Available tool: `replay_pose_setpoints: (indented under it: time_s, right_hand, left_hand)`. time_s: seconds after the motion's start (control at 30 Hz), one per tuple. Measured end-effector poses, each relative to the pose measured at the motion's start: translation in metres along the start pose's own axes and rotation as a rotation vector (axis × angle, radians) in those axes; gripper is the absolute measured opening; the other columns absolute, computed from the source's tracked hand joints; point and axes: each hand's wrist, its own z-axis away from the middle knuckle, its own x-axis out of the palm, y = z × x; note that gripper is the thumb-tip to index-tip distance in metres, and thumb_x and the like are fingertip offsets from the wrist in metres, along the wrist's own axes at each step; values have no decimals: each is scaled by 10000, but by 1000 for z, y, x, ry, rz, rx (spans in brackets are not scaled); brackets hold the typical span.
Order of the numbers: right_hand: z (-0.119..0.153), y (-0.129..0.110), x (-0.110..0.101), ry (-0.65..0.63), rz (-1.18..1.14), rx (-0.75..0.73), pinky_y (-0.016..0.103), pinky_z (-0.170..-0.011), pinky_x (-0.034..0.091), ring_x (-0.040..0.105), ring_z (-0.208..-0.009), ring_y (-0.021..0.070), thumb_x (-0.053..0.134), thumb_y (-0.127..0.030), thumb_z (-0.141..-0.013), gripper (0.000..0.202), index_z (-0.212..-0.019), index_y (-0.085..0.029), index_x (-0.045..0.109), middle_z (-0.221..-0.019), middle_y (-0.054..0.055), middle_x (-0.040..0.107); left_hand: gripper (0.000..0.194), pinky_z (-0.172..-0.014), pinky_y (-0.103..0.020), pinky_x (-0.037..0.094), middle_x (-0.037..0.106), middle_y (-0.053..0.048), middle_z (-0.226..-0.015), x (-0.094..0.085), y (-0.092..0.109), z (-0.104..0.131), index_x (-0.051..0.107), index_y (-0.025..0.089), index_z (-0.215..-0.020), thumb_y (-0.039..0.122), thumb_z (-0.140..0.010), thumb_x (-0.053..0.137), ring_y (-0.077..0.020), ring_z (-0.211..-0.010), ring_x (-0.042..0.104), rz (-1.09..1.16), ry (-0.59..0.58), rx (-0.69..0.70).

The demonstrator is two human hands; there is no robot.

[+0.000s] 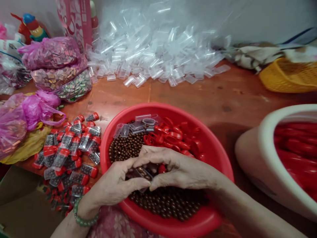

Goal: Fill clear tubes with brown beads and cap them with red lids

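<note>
A red basin (218, 155) holds many small brown balls (170, 205), red caps (175, 135) and several clear plastic tubes (125, 129). Over the balls, my left hand (119, 181), with a green bead bracelet at its wrist, is closed round a clear tube (142, 173) with brown balls in it. My right hand (173, 167) meets it from the right, fingertips together at the tube. A red piece (162, 169) shows beneath the right fingers; whether they hold it I cannot make out.
Filled tubes with red caps (74, 142) lie left of the basin, near purple bags (52, 53). A large heap of clear tubes (158, 56) lies at the back. On the right stand a white bucket (264, 138) of red parts and a yellow basket (284, 77).
</note>
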Motion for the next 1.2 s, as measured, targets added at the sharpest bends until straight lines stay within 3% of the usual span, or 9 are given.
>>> replay_pose_setpoints:
  time_s: [0.1, 0.23, 0.33, 0.53, 0.6, 0.67, 0.83, 1.03, 1.2]
  right_hand:
    - [9, -3, -2, 26, -9, 14, 254, -716, 451, 516, -766, 116, 685, -378, -824, 344, -1122, -205, 671, -847, 0, 548]
    - [19, -1, -3, 197, -132, 78, 254, -701, 481, 534, -739, 107, 747, -379, -761, 529, -1250, -243, 595, -896, 0, 588]
    - [25, 3, -6, 256, -136, 86, 255, -689, 498, 543, -721, 103, 765, -369, -738, 519, -1221, -258, 613, -962, 14, 606]
    - [31, 14, -24, 424, 296, 143, 271, -692, 491, 576, -705, 133, 636, -312, -846, 303, -1127, -197, 633, -868, 24, 637]
    - [29, 20, -25, 392, 505, 205, 275, -718, 477, 600, -758, 151, 579, -272, -878, 190, -1034, -188, 645, -870, 35, 657]
    - [24, 25, -20, 259, 698, 306, 273, -739, 462, 621, -817, 163, 525, -213, -899, 132, -964, -187, 637, -903, 45, 672]
    - [2, 28, 4, 21, 1045, 486, 272, -580, 383, 635, -757, 186, 441, -87, -889, 194, -932, -172, 611, -873, 73, 654]
    - [-16, 33, 20, 43, 1082, 565, 272, -499, 296, 652, -706, 216, 446, -35, -815, 255, -975, -147, 611, -867, 112, 642]
    - [-11, 33, 17, 149, 1058, 587, 266, -543, 367, 637, -689, 184, 438, -123, -847, 203, -981, -162, 585, -902, 90, 647]
  left_hand:
    - [244, -755, -229, 463, 688, -12, -874, 2, 2, 0, 696, 150, -1061, 201, -836, 619, -120, -780, 599, 91, -64, -43]
    - [188, -717, -218, 457, 679, -20, -868, 2, 4, 1, 690, 140, -951, 279, -831, 647, -121, -769, 591, 39, 65, -34]
    - [175, -711, -225, 467, 681, -29, -869, 0, 6, 0, 673, 140, -943, 279, -844, 630, -136, -792, 605, -103, 101, 2]
    - [173, -833, -250, 500, 710, -38, -991, -5, 5, -1, 655, 170, -1030, 207, -880, 577, -142, -903, 654, -273, 167, 170]
    - [182, -850, -250, 502, 704, -33, -1026, -7, 4, -1, 641, 183, -1056, 196, -889, 570, -137, -923, 659, -320, 188, 214]
    - [192, -855, -247, 500, 695, -32, -1048, -9, 2, -3, 624, 189, -1077, 190, -898, 557, -135, -941, 657, -363, 214, 238]
    - [193, -905, -244, 459, 678, -31, -1071, -10, 0, -9, 590, 185, -1086, 157, -906, 524, -137, -1004, 628, -516, 219, 258]
    - [109, -787, -259, 459, 663, -33, -933, -4, 6, -10, 565, 160, -989, 161, -913, 487, -149, -870, 620, -526, 183, 131]
    - [148, -813, -234, 457, 666, -23, -942, -3, 2, -11, 595, 169, -1020, 149, -906, 503, -136, -890, 620, -425, 219, 202]
